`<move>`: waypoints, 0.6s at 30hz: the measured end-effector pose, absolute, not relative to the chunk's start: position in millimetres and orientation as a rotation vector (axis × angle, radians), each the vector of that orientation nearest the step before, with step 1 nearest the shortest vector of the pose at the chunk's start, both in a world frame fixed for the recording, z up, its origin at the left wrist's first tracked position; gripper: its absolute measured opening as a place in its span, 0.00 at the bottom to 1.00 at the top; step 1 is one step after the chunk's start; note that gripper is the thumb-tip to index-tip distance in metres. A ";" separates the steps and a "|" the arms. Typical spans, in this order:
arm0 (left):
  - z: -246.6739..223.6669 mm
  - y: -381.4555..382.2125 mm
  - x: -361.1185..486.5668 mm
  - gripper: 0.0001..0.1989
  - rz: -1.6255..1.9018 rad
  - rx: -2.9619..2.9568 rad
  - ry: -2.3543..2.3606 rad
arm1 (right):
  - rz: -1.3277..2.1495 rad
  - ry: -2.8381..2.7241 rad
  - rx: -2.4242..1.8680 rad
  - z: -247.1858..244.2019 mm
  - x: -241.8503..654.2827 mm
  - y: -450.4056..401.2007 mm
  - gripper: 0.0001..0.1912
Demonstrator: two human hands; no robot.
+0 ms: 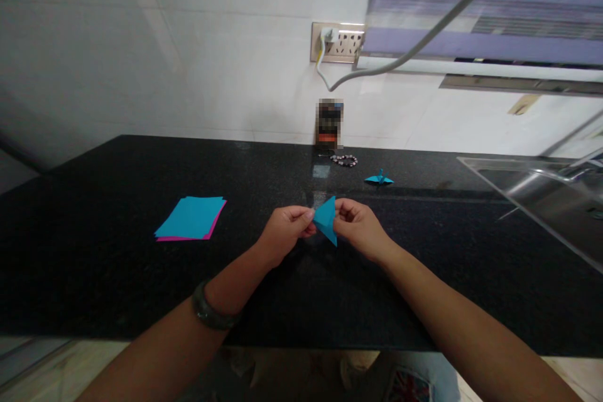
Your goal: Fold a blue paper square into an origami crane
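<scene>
A folded piece of blue paper (326,221) is held up between both hands over the dark counter. My left hand (288,230) pinches its left corner between thumb and fingers. On the other side, my right hand (357,226) grips the right edge, with its fingers curled. The paper has a pointed, roughly triangular shape with one tip up and one tip down. A stack of square paper (192,218), blue on top with pink showing beneath, lies to the left of my hands. Behind my right hand sits a small blue folded bird (379,179).
The black counter (117,276) meets a tiled wall. A beaded bracelet (345,161) lies near a blurred-out upright object (329,124) at the wall. A metal sink (541,188) is at the right. A cable (424,44) hangs from the wall socket (337,43).
</scene>
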State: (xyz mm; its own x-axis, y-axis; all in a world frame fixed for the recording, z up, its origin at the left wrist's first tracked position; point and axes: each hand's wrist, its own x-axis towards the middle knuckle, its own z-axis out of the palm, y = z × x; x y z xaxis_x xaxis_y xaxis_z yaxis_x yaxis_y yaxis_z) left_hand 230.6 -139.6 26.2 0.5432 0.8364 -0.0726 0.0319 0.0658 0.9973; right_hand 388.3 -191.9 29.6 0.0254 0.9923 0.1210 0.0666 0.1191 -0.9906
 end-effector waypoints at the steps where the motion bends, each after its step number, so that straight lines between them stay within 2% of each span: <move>1: 26.1 -140.0 230.7 0.13 0.713 1.415 0.818 | 1.030 -1.317 -1.217 28.1 388.8 -190.9 0.08; 8: 26.1 -144.5 232.1 0.13 0.647 1.714 0.751 | 0.716 -1.538 -1.451 26.6 391.1 -189.2 0.06; 18: 29.6 -143.5 231.7 0.17 0.530 1.304 0.855 | 0.525 -1.689 -1.341 26.1 391.3 -196.2 0.11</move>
